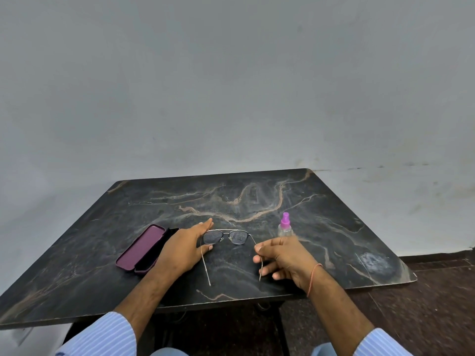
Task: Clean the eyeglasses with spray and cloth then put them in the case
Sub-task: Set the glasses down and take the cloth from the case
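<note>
The eyeglasses (226,237), thin metal frame with smudged lenses and both temples unfolded toward me, are in the middle of the dark marble table (257,201). My left hand (183,249) holds the frame at its left lens and hinge. My right hand (282,260) pinches the right temple between thumb and fingers. A small clear spray bottle (284,227) with a pink nozzle stands upright just behind my right hand. The purple glasses case (141,249) lies open to the left, partly hidden by my left hand. I see no cloth.
A grey wall rises behind the table. The table's near edge is close to my body, and its right corner juts out over a dark reddish floor (424,317).
</note>
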Motion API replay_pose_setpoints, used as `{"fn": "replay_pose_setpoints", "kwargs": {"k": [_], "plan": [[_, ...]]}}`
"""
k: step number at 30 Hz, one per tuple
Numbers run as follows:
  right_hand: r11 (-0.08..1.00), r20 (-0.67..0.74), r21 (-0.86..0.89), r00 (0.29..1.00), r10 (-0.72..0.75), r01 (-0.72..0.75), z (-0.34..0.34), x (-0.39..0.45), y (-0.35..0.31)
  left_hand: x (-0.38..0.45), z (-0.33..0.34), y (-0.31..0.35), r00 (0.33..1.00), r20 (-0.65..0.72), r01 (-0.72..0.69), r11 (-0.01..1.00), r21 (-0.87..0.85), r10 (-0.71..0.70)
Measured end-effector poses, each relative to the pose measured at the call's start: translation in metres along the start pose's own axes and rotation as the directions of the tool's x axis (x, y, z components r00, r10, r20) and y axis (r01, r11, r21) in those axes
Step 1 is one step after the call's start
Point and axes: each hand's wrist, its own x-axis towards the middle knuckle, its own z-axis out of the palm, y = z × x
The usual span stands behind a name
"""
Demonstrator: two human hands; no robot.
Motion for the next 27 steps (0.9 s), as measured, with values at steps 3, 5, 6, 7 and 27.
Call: {"fn": "replay_pose_setpoints", "kwargs": {"k": [3, 5, 6, 7, 27], "plan": [[1.0, -0.019, -0.011, 1.0, -0.02, 0.019, 0.004, 0.0, 0.002, 0.003, -0.004, 0.001, 1.0, 0.007, -0.005, 0.998, 0.07, 0.004], [0.999, -0.03, -0.01, 0.999, -0.031, 0.031, 0.005, -0.001, 0.003, 0.005, -0.005, 0.001, 1.0, 0.021, 0.012, 0.994, 0.106, -0.014], [0.999, -0.036, -0.01, 0.999, -0.036, 0.035, 0.006, -0.001, 0.004, 0.006, -0.005, 0.001, 0.999, 0.028, 0.021, 0.992, 0.124, -0.024], [0.999, -0.04, -0.011, 0.998, -0.039, 0.039, 0.005, -0.001, 0.004, 0.006, -0.006, 0.001, 0.999, 0.033, 0.029, 0.99, 0.14, -0.034], [0.916, -0.413, -0.309, 0.831, -0.373, 0.257, 0.02, -0.009, 0.024, -0.094, -0.053, -0.086, 0.822, -0.428, 0.179, 0.884, -0.433, -0.376]]}}
